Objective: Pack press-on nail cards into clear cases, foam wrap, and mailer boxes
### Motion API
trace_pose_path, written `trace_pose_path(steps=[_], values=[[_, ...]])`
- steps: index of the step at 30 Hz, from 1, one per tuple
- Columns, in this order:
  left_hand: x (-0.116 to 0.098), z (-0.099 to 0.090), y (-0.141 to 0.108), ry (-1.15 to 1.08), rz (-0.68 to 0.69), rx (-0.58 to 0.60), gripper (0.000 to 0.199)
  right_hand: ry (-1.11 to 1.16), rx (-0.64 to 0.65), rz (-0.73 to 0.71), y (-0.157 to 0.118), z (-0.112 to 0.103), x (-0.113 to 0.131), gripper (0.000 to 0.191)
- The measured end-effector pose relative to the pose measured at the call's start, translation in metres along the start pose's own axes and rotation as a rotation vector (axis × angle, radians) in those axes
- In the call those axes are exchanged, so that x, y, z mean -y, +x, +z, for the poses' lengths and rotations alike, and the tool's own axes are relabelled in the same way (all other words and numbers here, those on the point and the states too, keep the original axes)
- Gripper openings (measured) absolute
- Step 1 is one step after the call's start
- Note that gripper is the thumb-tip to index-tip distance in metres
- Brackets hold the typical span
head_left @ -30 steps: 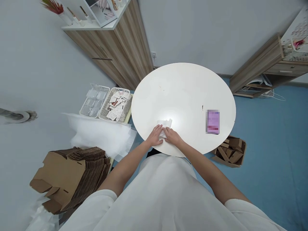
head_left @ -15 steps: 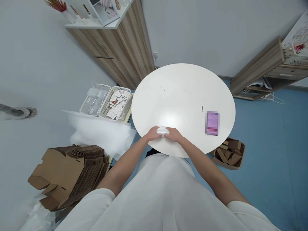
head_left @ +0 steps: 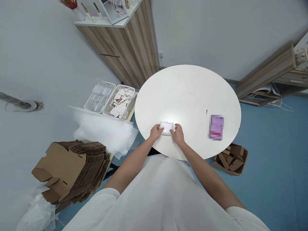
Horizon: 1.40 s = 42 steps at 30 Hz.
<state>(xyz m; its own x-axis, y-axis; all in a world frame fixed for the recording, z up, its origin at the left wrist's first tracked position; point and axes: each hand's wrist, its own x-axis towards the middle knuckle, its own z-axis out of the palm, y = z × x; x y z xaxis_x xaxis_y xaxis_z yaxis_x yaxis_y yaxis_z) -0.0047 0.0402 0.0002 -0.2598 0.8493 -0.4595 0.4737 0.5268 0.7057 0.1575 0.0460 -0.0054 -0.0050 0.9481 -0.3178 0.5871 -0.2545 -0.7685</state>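
A small white wrapped packet point(head_left: 166, 128) is at the near side of the round white table point(head_left: 187, 93). What is inside the wrapping cannot be seen. At its left end, my left hand point(head_left: 156, 132) grips it with the thumb on top. My right hand point(head_left: 178, 133) holds the opposite end, thumb on the near corner and fingers curled at the side. To the right on the same tabletop lies a purple rectangular item point(head_left: 216, 127), blurred by pixelation.
Left of the table are white foam sheets point(head_left: 106, 128), a stack of flat brown cardboard boxes point(head_left: 64, 170), a basket of cards point(head_left: 122, 102) and a basket of clear packs point(head_left: 98, 96). A carton of cardboard pieces point(head_left: 232, 158) stands on the floor at right.
The white packet, earlier bunched between both hands, now shows a flat rectangular face. My hands have moved slightly apart to its two ends. The view has shifted a little.
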Motion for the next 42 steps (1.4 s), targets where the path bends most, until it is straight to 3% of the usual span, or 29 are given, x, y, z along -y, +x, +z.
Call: trace_pose_path(steps=[6,10,16,20,24,32,37,42], values=[[0.002,-0.002,-0.002,0.021,-0.083,-0.081,0.048,0.088,0.033,0.196,-0.013,-0.001,-0.002,0.043],[0.001,-0.001,-0.002,-0.057,-0.163,-0.032,0.044,0.059,0.062,0.211,-0.007,0.000,0.004,0.042],[0.008,-0.003,-0.004,-0.192,-0.081,-0.010,0.032,0.095,0.046,0.219,-0.007,0.005,0.011,0.048],[0.016,-0.021,0.003,-0.268,-0.024,0.005,0.031,0.120,0.025,0.205,-0.002,0.022,0.024,0.047],[0.020,-0.056,0.033,-0.288,0.030,-0.034,0.024,0.145,0.003,0.185,0.021,0.052,0.055,0.047],[0.026,-0.133,0.125,-0.254,0.093,-0.132,0.025,0.147,-0.002,0.130,0.095,0.118,0.129,0.049],[0.022,-0.158,0.171,-0.238,0.154,-0.123,0.033,0.117,-0.005,0.112,0.135,0.140,0.156,0.053],[0.019,-0.168,0.184,-0.075,0.204,-0.097,0.036,0.039,0.014,0.114,0.149,0.142,0.161,0.055]])
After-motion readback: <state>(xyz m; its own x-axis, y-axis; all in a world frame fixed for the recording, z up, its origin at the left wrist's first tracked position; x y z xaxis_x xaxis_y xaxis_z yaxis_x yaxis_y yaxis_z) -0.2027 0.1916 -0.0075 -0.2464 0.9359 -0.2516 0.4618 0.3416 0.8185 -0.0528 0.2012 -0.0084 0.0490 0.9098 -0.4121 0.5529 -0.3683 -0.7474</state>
